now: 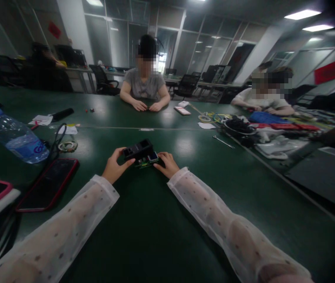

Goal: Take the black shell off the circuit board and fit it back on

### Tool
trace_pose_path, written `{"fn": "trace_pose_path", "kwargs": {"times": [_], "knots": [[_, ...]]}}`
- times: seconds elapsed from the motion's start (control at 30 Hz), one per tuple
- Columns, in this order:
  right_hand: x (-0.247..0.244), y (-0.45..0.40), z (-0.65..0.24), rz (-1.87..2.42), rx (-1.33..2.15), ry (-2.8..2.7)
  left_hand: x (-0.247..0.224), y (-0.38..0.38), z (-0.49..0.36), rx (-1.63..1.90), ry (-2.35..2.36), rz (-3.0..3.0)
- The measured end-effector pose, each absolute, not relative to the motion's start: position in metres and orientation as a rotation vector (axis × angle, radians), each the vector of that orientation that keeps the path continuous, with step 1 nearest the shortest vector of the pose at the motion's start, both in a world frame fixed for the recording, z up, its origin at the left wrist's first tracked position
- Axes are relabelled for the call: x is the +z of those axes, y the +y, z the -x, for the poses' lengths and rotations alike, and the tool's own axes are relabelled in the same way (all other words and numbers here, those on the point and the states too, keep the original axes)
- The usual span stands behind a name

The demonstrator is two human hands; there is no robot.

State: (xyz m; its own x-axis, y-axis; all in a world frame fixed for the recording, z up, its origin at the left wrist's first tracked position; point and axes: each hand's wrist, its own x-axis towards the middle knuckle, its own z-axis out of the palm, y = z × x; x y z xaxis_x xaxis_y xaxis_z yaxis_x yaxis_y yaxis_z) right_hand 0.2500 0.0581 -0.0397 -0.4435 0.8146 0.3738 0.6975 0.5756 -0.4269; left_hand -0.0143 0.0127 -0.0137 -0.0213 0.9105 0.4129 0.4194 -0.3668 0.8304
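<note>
While the L hand (116,167) is pinching the blk case (139,150) at a tilt over the PCB (145,162), the R hand (167,165) is gripping the PCB's right end, prob. steadying it w/o covering its middle, both pcs. sitting at 12 o'clock, w/ the phone (49,184) lying at their 8 o'clock.

Office or workshop hybrid: long green table (132,228), rolling chairs (104,80) and monitors (79,57) past far edge, glass partitions (120,43); cables (214,117), wrench (224,142) toward right edge.
</note>
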Motion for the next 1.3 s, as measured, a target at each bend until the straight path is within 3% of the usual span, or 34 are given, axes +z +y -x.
{"fn": "trace_pose_path", "kwargs": {"times": [1.1,1.3], "knots": [[-0.034,0.054,-0.247,1.22,0.293,-2.248,-0.008,0.009,0.001,1.094,1.361,-1.885],[-0.033,0.054,-0.248,1.234,0.334,-2.258,-0.006,0.008,0.003,0.902,1.456,-1.941]]}}
